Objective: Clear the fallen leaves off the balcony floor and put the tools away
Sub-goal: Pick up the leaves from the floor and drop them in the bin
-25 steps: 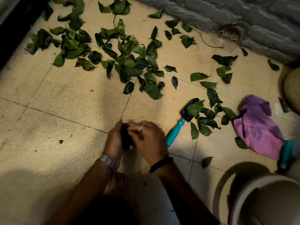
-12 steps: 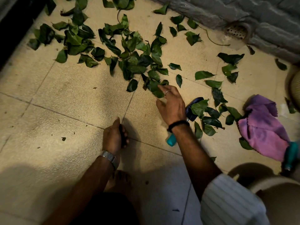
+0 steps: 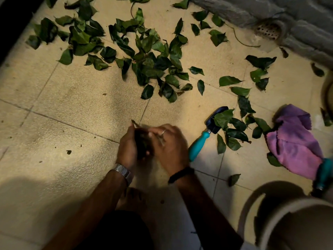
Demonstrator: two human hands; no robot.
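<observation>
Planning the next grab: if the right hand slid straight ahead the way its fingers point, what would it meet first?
The right hand points toward the left hand, so it would likely meet the dark bunch of leaves held there first; depth is unclear.

Green leaves [image 3: 144, 56], teal-handled trowel [image 3: 199, 145], purple cloth [image 3: 292, 141].

Blurred dark bundle [image 3: 142, 143] between both hands; bucket [image 3: 281, 219] cut off at frame edge
</observation>
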